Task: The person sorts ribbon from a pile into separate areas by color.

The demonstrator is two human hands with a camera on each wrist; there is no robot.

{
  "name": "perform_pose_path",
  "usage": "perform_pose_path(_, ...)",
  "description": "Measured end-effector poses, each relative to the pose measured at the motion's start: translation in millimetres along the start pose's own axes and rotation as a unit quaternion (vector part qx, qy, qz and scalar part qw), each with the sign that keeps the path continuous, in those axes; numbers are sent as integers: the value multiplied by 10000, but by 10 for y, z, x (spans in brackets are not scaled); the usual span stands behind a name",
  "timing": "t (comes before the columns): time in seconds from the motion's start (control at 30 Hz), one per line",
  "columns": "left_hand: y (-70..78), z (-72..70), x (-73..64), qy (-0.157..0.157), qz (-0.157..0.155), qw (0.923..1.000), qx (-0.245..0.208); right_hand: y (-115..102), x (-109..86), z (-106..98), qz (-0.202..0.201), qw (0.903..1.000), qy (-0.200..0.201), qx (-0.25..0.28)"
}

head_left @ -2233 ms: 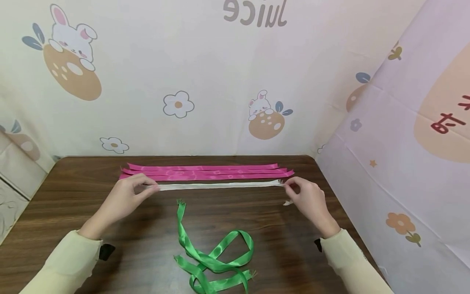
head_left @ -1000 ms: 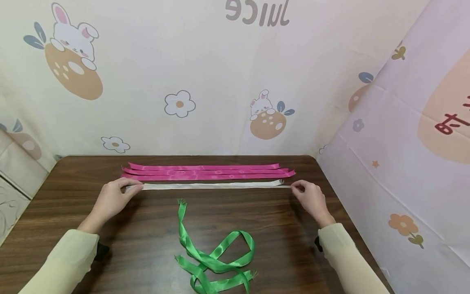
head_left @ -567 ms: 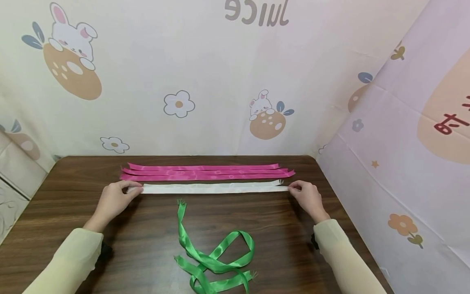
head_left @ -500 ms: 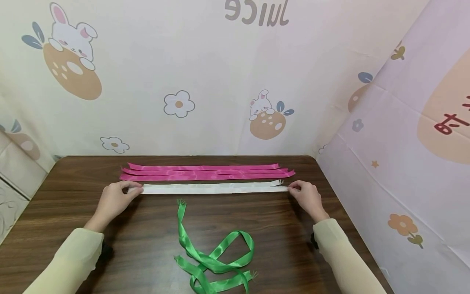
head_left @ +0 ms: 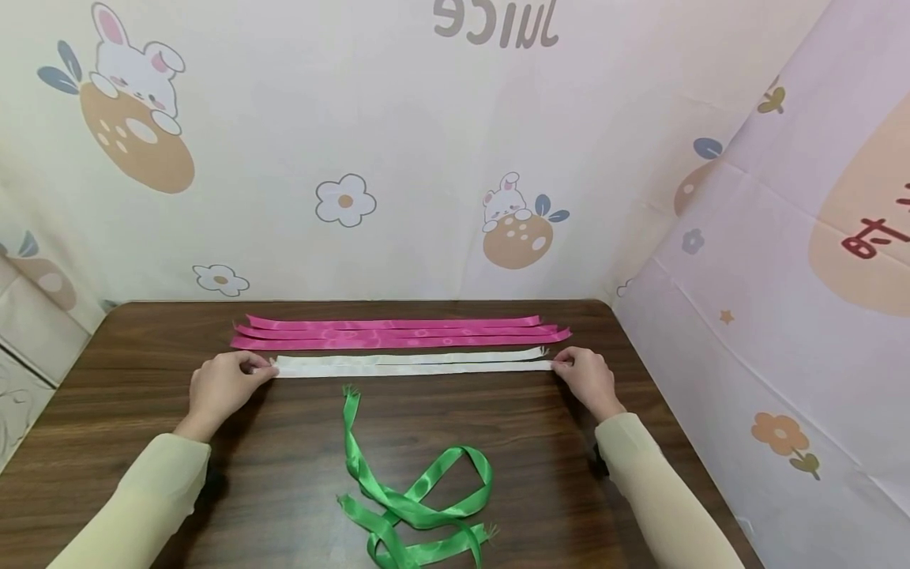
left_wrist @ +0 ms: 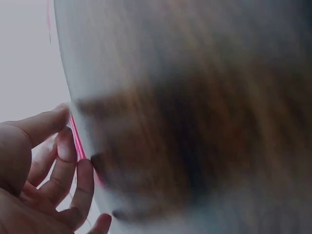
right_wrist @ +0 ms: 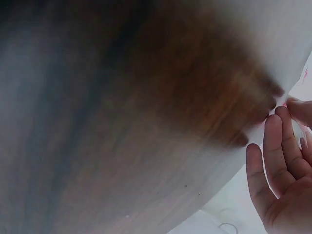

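Note:
Two white ribbons stretch side by side across the table in the head view. My left hand [head_left: 222, 389] pinches the left end of the nearer white ribbon [head_left: 462, 368] between thumb and fingertips. At its right end my right hand [head_left: 588, 381] pinches it the same way, so it runs straight between both hands. Just behind it lies the other white ribbon [head_left: 455, 358], with a frayed right end. In the left wrist view the left hand [left_wrist: 53, 168] shows thumb and fingertips together. The right wrist view has the right hand [right_wrist: 285, 165] at its edge, ribbon hardly visible.
Several magenta ribbons [head_left: 398, 334] lie in parallel behind the white ones. A long green ribbon [head_left: 426, 515] is loosely looped near the front of the brown table [head_left: 284, 490]. A printed cloth [head_left: 426, 158] stands behind the table and another runs along its right side.
The held white ribbon has come down in front of the other one and now lies straight along it. Both hands moved outward, then lately slightly inward, still pinching its ends.

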State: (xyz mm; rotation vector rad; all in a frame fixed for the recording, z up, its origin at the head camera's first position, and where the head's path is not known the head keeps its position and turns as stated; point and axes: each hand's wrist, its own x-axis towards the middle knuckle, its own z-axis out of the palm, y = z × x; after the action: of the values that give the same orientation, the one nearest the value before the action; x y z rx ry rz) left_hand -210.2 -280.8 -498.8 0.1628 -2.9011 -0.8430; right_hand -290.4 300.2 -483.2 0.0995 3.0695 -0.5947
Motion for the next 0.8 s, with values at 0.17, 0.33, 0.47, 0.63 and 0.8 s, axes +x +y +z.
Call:
perform_pose_path(0.17,-17,-8,18,-108,-218,9996,156,12,41,-2,133,9999,-91,-7)
perform_pose_path(0.33,-37,-33,32,-190,-393,9989,174,48,76,0,218,9996,-176,28)
perform_pose_path(0.47,-45,-49,37,-192,-451,9987,156,56,78,-21,217,9995,-210,70)
perform_pose_path(0.63,-41,-61,30,-165,-413,9989,164,63,72,-39,213,9995,-214,65)
perform_pose_path(0.8,-45,-58,13,-120,-366,9992,127,73,61,-38,254,9994,-232,75)
